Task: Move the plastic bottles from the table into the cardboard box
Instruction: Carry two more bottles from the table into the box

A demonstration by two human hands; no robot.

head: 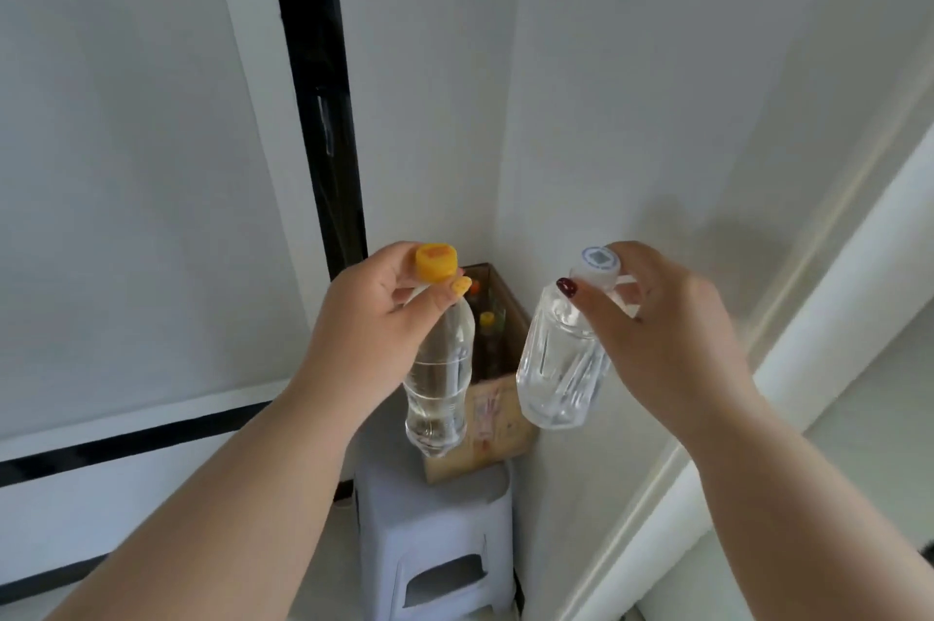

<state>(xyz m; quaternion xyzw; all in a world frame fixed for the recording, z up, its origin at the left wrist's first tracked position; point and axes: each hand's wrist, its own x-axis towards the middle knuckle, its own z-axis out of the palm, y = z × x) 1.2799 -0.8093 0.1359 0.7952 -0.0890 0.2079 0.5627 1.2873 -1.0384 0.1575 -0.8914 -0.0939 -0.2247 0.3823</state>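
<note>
My left hand (371, 322) grips a clear bottle with a yellow cap (439, 378) by its neck; the bottle hangs upright and is partly filled with clear liquid. My right hand (662, 322) pinches a clear ribbed bottle with a white cap (561, 368) at the neck, tilted slightly. Both bottles hang in the air above and in front of an open cardboard box (498, 423) in the room's corner. Inside the box stand several bottles, one with a yellow cap (487, 320).
The box rests on a grey plastic stool (434, 539) set against white walls. A black vertical strip (316, 90) runs up the wall at left. A white ledge or frame (788, 368) slants along the right side.
</note>
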